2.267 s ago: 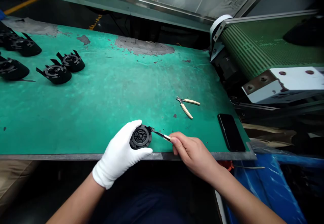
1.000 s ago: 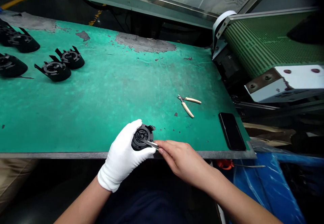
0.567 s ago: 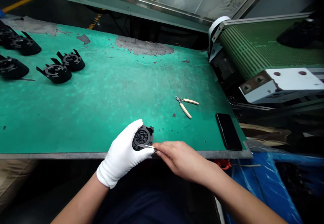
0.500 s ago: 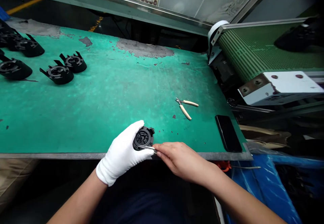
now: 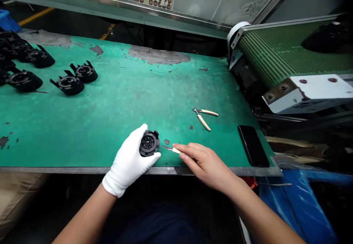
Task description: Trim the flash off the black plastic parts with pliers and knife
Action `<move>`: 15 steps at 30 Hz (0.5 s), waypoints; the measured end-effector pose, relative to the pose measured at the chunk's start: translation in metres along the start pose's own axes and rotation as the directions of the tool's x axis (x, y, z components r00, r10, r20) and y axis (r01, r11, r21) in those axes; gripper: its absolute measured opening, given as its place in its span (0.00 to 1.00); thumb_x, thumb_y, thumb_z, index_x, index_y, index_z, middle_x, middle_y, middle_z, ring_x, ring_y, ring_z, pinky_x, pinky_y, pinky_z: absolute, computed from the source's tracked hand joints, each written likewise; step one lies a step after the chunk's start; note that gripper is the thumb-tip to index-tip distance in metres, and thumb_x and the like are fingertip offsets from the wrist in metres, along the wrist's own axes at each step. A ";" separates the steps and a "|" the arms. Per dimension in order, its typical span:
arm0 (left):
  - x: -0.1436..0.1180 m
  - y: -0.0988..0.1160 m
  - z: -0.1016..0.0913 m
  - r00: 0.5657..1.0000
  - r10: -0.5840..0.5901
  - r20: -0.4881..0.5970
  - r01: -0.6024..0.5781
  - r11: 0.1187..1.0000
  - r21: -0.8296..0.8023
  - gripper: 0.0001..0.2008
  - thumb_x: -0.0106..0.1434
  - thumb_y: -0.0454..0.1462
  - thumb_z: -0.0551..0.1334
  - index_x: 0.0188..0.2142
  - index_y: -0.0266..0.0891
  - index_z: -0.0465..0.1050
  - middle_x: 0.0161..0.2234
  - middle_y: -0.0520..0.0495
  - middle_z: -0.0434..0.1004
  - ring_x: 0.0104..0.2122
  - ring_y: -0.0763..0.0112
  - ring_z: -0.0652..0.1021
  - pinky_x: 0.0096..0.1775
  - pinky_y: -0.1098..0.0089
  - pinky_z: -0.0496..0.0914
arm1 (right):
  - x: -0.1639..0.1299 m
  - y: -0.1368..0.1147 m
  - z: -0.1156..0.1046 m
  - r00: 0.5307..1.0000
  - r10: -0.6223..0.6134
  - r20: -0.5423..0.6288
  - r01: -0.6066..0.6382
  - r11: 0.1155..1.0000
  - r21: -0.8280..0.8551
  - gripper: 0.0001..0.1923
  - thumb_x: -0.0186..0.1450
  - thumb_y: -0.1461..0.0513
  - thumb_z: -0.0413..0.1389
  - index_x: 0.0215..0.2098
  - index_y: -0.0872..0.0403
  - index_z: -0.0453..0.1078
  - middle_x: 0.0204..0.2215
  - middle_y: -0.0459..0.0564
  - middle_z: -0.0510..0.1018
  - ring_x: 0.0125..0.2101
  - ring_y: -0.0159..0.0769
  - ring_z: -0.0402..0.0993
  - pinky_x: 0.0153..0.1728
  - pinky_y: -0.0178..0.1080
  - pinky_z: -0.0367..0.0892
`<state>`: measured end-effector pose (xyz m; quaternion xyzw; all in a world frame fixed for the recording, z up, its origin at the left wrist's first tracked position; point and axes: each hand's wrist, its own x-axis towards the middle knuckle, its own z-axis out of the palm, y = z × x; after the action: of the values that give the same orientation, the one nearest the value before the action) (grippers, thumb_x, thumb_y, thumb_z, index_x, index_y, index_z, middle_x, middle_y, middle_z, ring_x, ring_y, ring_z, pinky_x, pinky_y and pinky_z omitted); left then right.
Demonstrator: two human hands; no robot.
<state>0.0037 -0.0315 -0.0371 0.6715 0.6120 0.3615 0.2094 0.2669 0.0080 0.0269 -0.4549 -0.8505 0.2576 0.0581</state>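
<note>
Right of black disc (image 5: 148,142), right hand (image 5: 204,163) pinches knife-like tool (image 5: 174,150); left hand (image 5: 128,159) clamps disc. Tool slip could gouge disc.

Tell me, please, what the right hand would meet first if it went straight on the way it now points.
The knife in the right hand would probably touch the black part held in the left hand first, though one view leaves the knife's exact height unclear.
</note>
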 end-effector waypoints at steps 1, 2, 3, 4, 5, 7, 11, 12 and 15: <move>-0.001 0.003 0.005 1.000 0.012 0.002 -0.012 1.000 0.008 0.44 0.59 0.47 0.69 0.69 0.41 0.50 0.65 0.42 0.62 0.64 0.57 0.67 0.67 0.56 0.62 | 0.004 0.000 0.001 1.000 -0.010 -0.005 0.010 1.000 -0.028 0.19 0.75 0.52 0.45 0.62 0.39 0.67 0.42 0.45 0.79 0.43 0.36 0.73 0.44 0.40 0.68; -0.003 0.005 0.009 1.000 0.026 0.013 -0.026 1.000 0.010 0.42 0.60 0.44 0.68 0.68 0.42 0.50 0.64 0.43 0.64 0.63 0.59 0.68 0.66 0.57 0.63 | 0.008 0.001 0.000 1.000 -0.021 0.000 0.021 0.998 -0.055 0.19 0.75 0.52 0.45 0.61 0.39 0.68 0.41 0.45 0.79 0.42 0.36 0.73 0.44 0.40 0.67; -0.004 0.007 0.011 0.999 0.038 0.031 -0.038 0.999 0.009 0.42 0.60 0.42 0.67 0.69 0.42 0.49 0.64 0.44 0.64 0.62 0.60 0.69 0.66 0.58 0.64 | 0.011 0.002 -0.001 0.999 -0.032 0.022 0.034 0.996 -0.081 0.19 0.75 0.51 0.45 0.60 0.38 0.69 0.40 0.45 0.79 0.42 0.36 0.73 0.43 0.39 0.67; -0.004 0.008 0.012 0.998 0.046 0.051 -0.047 0.999 0.009 0.42 0.60 0.41 0.66 0.69 0.43 0.48 0.64 0.45 0.64 0.62 0.61 0.69 0.66 0.59 0.64 | 0.014 0.003 -0.002 0.997 -0.045 0.055 0.051 0.993 -0.108 0.19 0.75 0.51 0.45 0.59 0.37 0.69 0.39 0.45 0.79 0.41 0.36 0.73 0.43 0.39 0.66; -0.005 0.009 0.013 0.997 0.051 0.061 -0.052 0.999 0.013 0.42 0.60 0.40 0.65 0.69 0.44 0.48 0.64 0.46 0.63 0.63 0.62 0.68 0.66 0.60 0.64 | 0.017 0.004 -0.004 0.993 -0.060 0.098 0.073 0.988 -0.134 0.19 0.75 0.50 0.45 0.59 0.37 0.69 0.37 0.45 0.78 0.40 0.36 0.73 0.42 0.38 0.66; -0.005 0.008 0.012 0.996 0.053 0.067 -0.054 0.998 0.023 0.42 0.60 0.40 0.65 0.69 0.44 0.47 0.65 0.47 0.62 0.63 0.63 0.67 0.66 0.61 0.64 | 0.022 0.006 -0.006 0.983 -0.084 0.162 0.115 0.975 -0.190 0.19 0.75 0.50 0.44 0.58 0.36 0.70 0.35 0.45 0.77 0.39 0.36 0.73 0.39 0.38 0.65; -0.004 0.007 0.011 0.996 0.046 0.079 -0.049 0.998 0.037 0.43 0.59 0.40 0.64 0.69 0.45 0.46 0.64 0.48 0.63 0.63 0.65 0.67 0.66 0.63 0.63 | 0.025 0.006 -0.005 0.991 -0.081 0.104 0.110 0.945 -0.309 0.20 0.76 0.49 0.42 0.60 0.35 0.68 0.35 0.44 0.77 0.38 0.37 0.74 0.35 0.39 0.62; -0.004 0.007 0.012 0.996 0.047 0.078 -0.050 0.998 0.040 0.42 0.60 0.40 0.64 0.69 0.44 0.46 0.64 0.48 0.63 0.63 0.65 0.67 0.66 0.63 0.63 | 0.025 0.005 -0.003 0.994 -0.074 0.079 0.096 0.939 -0.329 0.20 0.76 0.49 0.41 0.60 0.35 0.67 0.36 0.44 0.77 0.39 0.37 0.74 0.35 0.39 0.61; -0.005 0.008 0.014 0.996 0.059 0.060 -0.062 0.997 0.053 0.41 0.60 0.40 0.64 0.69 0.42 0.47 0.64 0.46 0.63 0.63 0.65 0.66 0.67 0.62 0.63 | 0.021 0.001 0.003 0.999 -0.028 0.025 0.036 0.934 -0.356 0.21 0.76 0.49 0.40 0.60 0.35 0.67 0.37 0.44 0.78 0.39 0.37 0.75 0.35 0.40 0.61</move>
<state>0.0196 -0.0352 -0.0410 0.7053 0.5948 0.3312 0.1976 0.2546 0.0242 0.0206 -0.4415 -0.8909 0.1026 -0.0297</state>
